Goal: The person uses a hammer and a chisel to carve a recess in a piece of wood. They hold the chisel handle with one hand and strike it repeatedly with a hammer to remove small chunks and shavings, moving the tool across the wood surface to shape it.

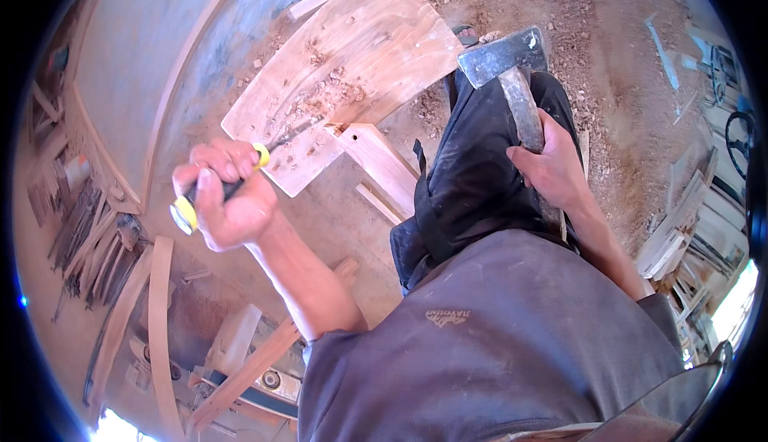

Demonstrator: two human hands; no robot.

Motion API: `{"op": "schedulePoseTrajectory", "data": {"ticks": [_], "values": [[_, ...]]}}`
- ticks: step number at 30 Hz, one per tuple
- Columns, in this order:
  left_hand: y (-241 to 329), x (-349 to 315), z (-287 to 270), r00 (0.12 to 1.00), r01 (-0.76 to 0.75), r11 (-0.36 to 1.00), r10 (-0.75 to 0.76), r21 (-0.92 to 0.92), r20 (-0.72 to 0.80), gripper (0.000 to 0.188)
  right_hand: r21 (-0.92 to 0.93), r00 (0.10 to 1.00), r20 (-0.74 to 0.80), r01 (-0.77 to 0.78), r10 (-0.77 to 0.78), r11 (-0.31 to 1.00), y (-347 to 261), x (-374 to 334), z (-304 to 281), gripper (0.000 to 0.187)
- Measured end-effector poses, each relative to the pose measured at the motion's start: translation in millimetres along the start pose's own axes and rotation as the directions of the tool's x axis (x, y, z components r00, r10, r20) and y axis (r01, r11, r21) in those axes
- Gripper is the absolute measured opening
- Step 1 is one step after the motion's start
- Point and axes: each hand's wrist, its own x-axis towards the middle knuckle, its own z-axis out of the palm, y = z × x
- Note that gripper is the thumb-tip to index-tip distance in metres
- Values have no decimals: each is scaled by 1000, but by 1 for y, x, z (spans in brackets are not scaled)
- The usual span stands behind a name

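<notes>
My left hand (228, 194) is closed round the dark handle of a chisel (298, 132) with yellow bands at both ends of its grip. The blade points right and away, its tip close to the end of a wooden beam (376, 154) that has a small dark hole; whether they touch I cannot tell. Under that end lies a broad pale wooden board (400, 34), strewn with wood chips (332, 94). Over my right thigh, my right hand (552, 166) grips the worn wooden handle of a hammer (502, 58), its heavy metal head up and away from the chisel.
Chips cover the ground (592, 34) beyond my legs. At the left lie stacked sticks (92, 242) and a curved wooden strip (162, 330). A machine part with a round wheel (272, 380) sits at the lower left. More timber (668, 254) is piled at the right.
</notes>
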Motion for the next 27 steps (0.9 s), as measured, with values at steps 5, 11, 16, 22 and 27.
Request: {"op": "schedulePoseTrajectory", "data": {"ticks": [5, 11, 16, 22, 27], "values": [[-6, -34, 6, 1000, -7, 993, 6, 120, 5, 6, -50, 996, -14, 92, -93, 995, 14, 13, 3, 45], [-11, -48, 3, 999, 22, 990, -15, 138, -47, 6, -26, 999, 49, 14, -13, 1000, -2, 18, 2, 48], [-10, -49, -1, 999, -1, 990, 7, 141, -46, 6, -99, 997, 56, 59, -54, 993, 5, 24, 2, 46], [-12, -50, -5, 998, 5, 991, 4, 130, -70, 7, -125, 995, 53, 86, -80, 988, 5, 21, 5, 44], [-14, -52, -4, 996, -27, 993, 36, 113, -86, 5, -129, 992, 51, 122, -117, 984, 6, 17, 8, 39]]}}
